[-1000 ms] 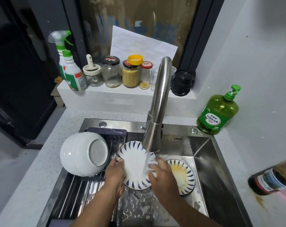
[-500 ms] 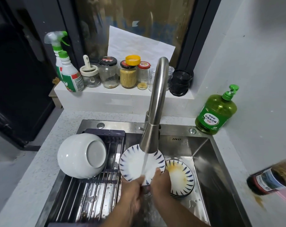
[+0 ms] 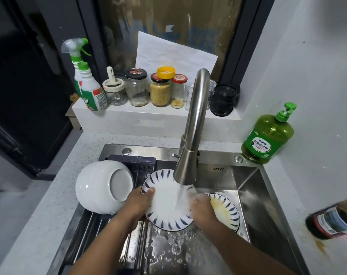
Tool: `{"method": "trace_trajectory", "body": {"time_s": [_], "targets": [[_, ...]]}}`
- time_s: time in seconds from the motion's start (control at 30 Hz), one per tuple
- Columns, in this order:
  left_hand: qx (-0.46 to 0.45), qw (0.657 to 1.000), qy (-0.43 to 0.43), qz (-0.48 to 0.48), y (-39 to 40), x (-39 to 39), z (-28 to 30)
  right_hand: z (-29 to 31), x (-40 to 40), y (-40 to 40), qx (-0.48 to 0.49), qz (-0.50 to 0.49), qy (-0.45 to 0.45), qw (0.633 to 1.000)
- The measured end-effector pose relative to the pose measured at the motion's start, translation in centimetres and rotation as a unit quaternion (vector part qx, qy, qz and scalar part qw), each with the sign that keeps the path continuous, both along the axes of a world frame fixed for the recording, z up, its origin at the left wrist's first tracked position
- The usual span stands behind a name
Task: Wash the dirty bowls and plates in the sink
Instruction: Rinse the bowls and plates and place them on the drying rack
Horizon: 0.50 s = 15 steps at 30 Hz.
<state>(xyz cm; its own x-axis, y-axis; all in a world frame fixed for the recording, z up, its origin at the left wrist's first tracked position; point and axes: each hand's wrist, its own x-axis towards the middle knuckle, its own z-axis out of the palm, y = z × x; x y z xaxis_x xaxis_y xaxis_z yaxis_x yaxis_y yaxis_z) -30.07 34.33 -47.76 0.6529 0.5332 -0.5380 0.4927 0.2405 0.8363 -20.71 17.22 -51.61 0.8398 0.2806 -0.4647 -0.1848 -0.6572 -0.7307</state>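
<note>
The tap [image 3: 190,133] head covers the far rim of the plate [image 3: 164,207], and the running water blurs its middle. The left hand [image 3: 137,204] hides the plate's left edge; its fingers go behind the plate, out of sight. The right hand [image 3: 201,207] covers the plate's right edge and the near-left part of the dirty plate [image 3: 226,212] just right of it; its fingertips are blurred by foam and water. Well right of the right hand, a bottle [image 3: 335,221] is cut off by the edge and blurred. Both forearms run off the bottom edge.
</note>
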Motion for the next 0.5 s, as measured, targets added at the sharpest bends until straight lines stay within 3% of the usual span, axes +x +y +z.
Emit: {"method": "trace_trajectory", "body": {"time_s": [0.1, 0.17, 0.3, 0.4, 0.5], "targets": [[-0.059, 0.997, -0.016, 0.045, -1.0, -0.3, -0.2, -1.2, -0.4, 0.3, 0.076, -0.061, 0.022, 0.995], [-0.088, 0.992, -0.034, 0.079, -2.9, -1.0, -0.9, -2.2, -2.1, 1.2, 0.080, -0.123, 0.084, 0.986], [-0.049, 0.994, -0.066, 0.074, -5.7, -2.8, -2.9, -3.3, -5.3, 2.5, 0.101, -0.230, 0.187, 0.950], [0.000, 0.998, -0.033, 0.046, -3.8, -3.2, -2.0, -2.6, -5.3, 2.0, 0.115, -0.184, 0.156, 0.964], [-0.040, 0.999, 0.011, -0.001, -0.6, -2.9, -1.1, -1.6, -2.5, 1.3, 0.106, -0.114, 0.082, 0.984]]}}
